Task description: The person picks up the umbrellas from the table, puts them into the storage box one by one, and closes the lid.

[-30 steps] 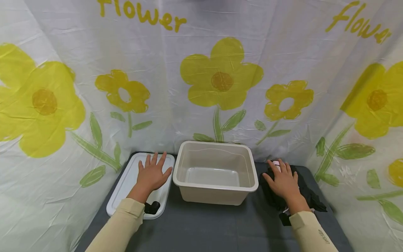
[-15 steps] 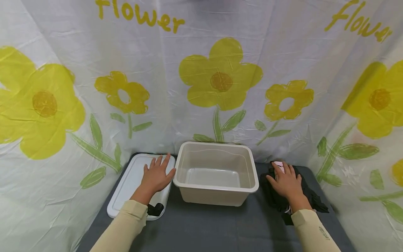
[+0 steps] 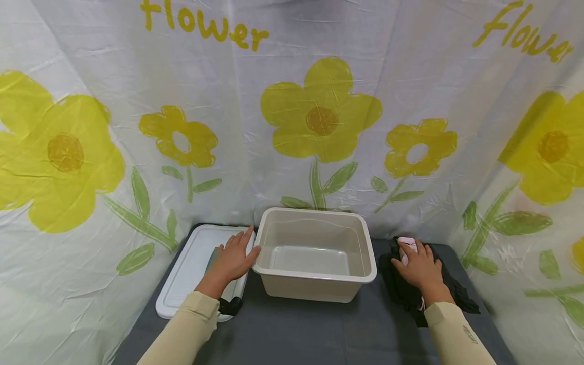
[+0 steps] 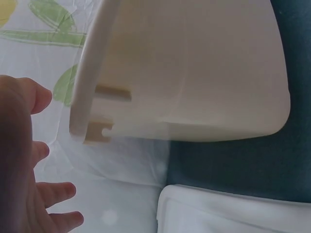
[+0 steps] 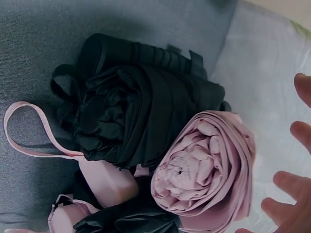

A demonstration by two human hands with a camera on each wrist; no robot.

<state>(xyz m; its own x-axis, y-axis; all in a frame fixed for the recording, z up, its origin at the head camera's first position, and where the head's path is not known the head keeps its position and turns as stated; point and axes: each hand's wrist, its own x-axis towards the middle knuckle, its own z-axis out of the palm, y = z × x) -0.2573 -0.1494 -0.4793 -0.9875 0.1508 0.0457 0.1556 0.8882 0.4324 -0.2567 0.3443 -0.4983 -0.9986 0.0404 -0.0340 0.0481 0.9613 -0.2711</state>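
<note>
The left hand [image 3: 230,262] was spread beside the beige plastic bin [image 3: 310,290]; the right hand [image 3: 421,268], likewise spread, was over folded black and pink umbrellas [image 5: 141,114] on the grey surface [image 3: 296,337], right of the bin.

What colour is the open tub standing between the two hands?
Beige; the tub shows best in the head view.

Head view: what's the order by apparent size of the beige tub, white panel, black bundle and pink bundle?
1. Beige tub
2. White panel, partly covered
3. Black bundle, partly covered
4. Pink bundle, mostly hidden; ranked by visible area
</note>
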